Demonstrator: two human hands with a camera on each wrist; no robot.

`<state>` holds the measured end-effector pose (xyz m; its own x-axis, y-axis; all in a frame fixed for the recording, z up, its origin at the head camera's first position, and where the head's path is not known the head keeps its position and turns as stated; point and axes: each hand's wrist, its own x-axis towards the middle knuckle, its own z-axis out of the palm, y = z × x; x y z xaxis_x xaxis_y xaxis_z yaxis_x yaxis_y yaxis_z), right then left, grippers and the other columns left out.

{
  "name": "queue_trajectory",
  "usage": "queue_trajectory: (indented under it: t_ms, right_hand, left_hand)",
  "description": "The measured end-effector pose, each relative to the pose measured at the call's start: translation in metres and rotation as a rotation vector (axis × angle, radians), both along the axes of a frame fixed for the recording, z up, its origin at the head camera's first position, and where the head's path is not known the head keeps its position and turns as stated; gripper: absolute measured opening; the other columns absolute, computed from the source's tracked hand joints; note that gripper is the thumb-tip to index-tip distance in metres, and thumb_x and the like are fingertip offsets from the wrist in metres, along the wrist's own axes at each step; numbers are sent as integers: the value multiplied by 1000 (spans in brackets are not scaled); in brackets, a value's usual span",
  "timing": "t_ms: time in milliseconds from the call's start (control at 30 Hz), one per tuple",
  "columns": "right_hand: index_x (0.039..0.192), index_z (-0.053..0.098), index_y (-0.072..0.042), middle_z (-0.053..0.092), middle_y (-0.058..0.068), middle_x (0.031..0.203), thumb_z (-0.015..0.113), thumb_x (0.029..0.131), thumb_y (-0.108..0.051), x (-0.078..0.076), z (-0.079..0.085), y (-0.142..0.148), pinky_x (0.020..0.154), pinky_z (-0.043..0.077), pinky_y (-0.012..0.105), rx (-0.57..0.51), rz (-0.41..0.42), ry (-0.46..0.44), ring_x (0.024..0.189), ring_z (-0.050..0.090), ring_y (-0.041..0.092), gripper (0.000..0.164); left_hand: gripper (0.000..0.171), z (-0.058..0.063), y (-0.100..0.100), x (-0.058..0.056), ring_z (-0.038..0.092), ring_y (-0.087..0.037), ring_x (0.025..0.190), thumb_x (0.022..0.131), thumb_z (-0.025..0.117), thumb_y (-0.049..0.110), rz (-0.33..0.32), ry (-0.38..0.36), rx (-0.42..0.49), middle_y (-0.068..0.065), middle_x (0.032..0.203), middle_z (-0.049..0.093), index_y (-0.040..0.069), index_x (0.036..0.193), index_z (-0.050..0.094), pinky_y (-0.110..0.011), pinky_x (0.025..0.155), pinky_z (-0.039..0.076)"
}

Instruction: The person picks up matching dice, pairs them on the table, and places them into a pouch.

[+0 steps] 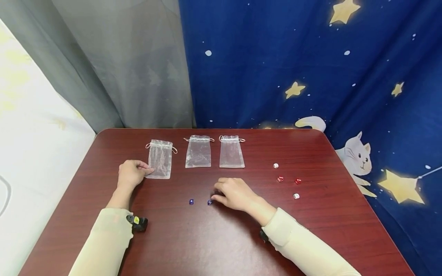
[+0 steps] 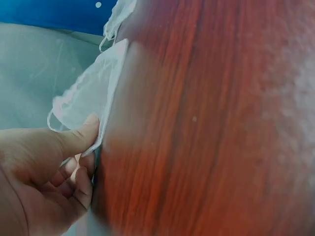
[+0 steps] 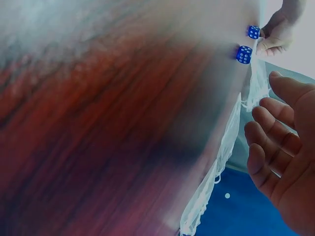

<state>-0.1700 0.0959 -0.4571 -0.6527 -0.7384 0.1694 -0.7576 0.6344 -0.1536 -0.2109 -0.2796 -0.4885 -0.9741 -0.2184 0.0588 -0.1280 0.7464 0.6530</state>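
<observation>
At the table's left, my left hand [image 1: 132,173] pinches the lower left corner of a sheer white drawstring bag [image 1: 160,161]. The left wrist view shows the thumb on top of the bag's edge [image 2: 91,91], with the other fingers curled below. My right hand [image 1: 236,193] hovers over the middle of the table, its fingers loosely bent and holding nothing. Just left of its thumb lies a blue die [image 1: 209,202], apart from the hand in the right wrist view. A second blue die [image 1: 191,201] sits further left.
Two more sheer bags, one in the middle [image 1: 198,153] and one to its right [image 1: 231,153], lie flat near the back edge. Toward the right are white dice [image 1: 276,165] [image 1: 296,196] and red dice [image 1: 280,179] [image 1: 298,181]. Curtains [image 1: 241,76] hang behind the table [image 1: 179,237].
</observation>
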Motion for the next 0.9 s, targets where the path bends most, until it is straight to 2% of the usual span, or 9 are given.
queue_trajectory:
  t_ms: [167, 433, 567, 700, 833, 900]
  right_hand:
    - [91, 72, -20, 62, -9, 83, 73, 94, -37, -2, 1, 2, 61, 53, 32, -22, -5, 5, 69, 61, 8, 18]
    - [93, 73, -17, 62, -7, 81, 73, 94, -35, -7, 8, 4, 63, 52, 31, -87, -22, -8, 69, 60, 8, 18]
    - [97, 74, -14, 68, -5, 86, 74, 93, -34, -12, 16, 4, 69, 55, 32, -172, -43, -26, 77, 66, 9, 20]
    - [97, 74, -12, 70, -5, 88, 75, 93, -30, -19, 29, 2, 68, 54, 28, -295, -45, -63, 74, 67, 11, 19]
    - [97, 75, -8, 66, -5, 83, 78, 91, -23, -25, 46, 1, 63, 51, 21, -432, -28, -80, 67, 63, 11, 16]
    - [96, 75, -6, 66, -3, 81, 78, 90, -19, -28, 55, 0, 61, 51, 21, -501, -8, -85, 65, 61, 10, 15]
  left_hand:
    - [23, -3, -3, 4, 62, -26, 77, 82, 87, 23, -4, 47, 8, -6, 68, 71, 2, 84, 77, -48, 81, 46]
    - [27, 1, 4, 12, 60, -10, 68, 82, 87, 29, 4, 89, 79, -5, 73, 74, 5, 88, 78, -26, 65, 44]
    - [25, 4, 13, 14, 60, -1, 64, 83, 87, 28, -2, 152, 135, -7, 77, 75, 5, 87, 77, -17, 60, 44]
    - [22, 16, 24, 16, 58, -1, 62, 82, 87, 25, -41, 254, 202, -9, 77, 74, 5, 87, 77, -16, 56, 44]
    - [19, 36, 40, 20, 55, -4, 61, 81, 88, 21, -90, 346, 274, -8, 72, 71, 6, 86, 77, -16, 55, 42]
    - [17, 47, 48, 23, 55, -3, 61, 80, 88, 16, -122, 378, 324, -5, 71, 70, 4, 87, 77, -15, 56, 44]
